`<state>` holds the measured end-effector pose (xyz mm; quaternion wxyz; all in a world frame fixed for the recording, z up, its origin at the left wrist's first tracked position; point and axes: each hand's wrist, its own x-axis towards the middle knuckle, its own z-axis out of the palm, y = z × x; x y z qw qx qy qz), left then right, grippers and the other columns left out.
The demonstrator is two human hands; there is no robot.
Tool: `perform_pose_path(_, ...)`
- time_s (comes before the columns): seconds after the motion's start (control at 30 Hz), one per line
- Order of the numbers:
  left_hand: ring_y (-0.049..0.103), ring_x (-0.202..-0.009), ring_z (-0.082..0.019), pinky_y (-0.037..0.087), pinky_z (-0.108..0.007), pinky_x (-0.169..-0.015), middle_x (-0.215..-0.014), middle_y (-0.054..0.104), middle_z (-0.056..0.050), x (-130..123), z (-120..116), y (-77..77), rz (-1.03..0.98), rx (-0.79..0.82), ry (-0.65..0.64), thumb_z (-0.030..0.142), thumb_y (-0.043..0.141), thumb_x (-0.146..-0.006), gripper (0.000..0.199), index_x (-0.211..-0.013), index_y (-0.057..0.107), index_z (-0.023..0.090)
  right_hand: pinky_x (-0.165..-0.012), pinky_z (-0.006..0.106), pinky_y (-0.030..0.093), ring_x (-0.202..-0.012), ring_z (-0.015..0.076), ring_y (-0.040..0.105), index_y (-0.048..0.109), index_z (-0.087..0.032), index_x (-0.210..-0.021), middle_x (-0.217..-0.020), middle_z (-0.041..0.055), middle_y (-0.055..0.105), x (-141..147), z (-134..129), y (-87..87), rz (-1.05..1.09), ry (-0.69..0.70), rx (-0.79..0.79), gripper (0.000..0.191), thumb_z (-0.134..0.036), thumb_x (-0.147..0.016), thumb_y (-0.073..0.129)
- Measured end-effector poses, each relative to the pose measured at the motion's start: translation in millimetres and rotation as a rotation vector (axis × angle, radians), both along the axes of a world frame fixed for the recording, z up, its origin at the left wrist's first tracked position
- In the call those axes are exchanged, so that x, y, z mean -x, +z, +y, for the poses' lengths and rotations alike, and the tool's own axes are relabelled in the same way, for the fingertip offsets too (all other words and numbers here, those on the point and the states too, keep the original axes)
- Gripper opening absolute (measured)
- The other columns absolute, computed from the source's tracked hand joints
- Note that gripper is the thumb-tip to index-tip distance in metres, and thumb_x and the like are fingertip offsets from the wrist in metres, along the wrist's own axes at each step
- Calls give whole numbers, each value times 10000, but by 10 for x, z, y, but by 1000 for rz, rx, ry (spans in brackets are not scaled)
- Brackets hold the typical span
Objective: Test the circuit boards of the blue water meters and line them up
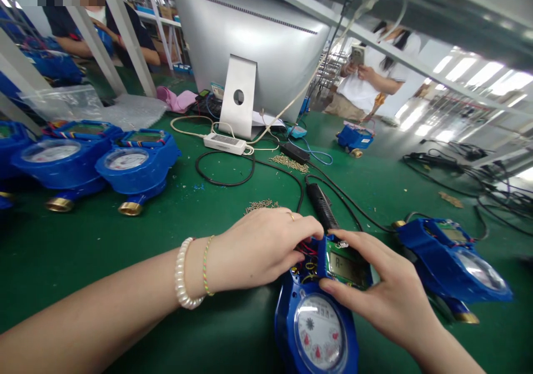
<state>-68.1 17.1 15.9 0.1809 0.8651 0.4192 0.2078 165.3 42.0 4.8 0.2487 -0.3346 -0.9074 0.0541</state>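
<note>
A blue water meter (pixel 320 329) with a round white dial lies on the green table in front of me. At its upper end, my right hand (pixel 378 279) grips a blue-framed display module (pixel 345 265) with a green circuit board, thumb on the near edge and fingers on the far edge. My left hand (pixel 266 246) is bent over the meter's open compartment, left of the module, where red and yellow wires show. Its fingers are curled close together at the wires; what lies between the fingertips is hidden.
More blue meters stand at left (pixel 137 165) and right (pixel 453 263). A black electric screwdriver (pixel 322 204), loose screws (pixel 289 163), cables and a white power adapter (pixel 225 144) lie ahead. A monitor (pixel 254 35) stands behind; two people are beyond the table.
</note>
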Motion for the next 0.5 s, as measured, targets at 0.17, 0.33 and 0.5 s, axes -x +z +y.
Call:
perform_pose_path(0.17,667,-803,-203,469,-268,-662,-871,702,-18,-147,35,84,-79,230,66,127,613,-798,311,-1062,463,191,-758,251,556,-876,167,667,555,-204,-1138,-999,55,675,3,2,15,12,16,-19,459,-481,-791,670)
perform_pose_path(0.33,643,-591,-133,398,-208,-525,-686,688,39,-170,185,128,-109,363,64,103,640,-745,221,-876,486,192,-768,265,559,-887,178,668,559,-199,-1138,-1004,62,676,5,-7,13,-11,17,-41,472,-499,-789,664)
perform_pose_path(0.5,594,-459,-80,381,-179,-481,-617,673,64,-145,245,180,-113,409,63,79,609,-771,164,-844,509,188,-769,272,561,-897,186,669,566,-194,-1136,-1006,67,678,0,3,6,-13,20,-43,476,-504,-788,662)
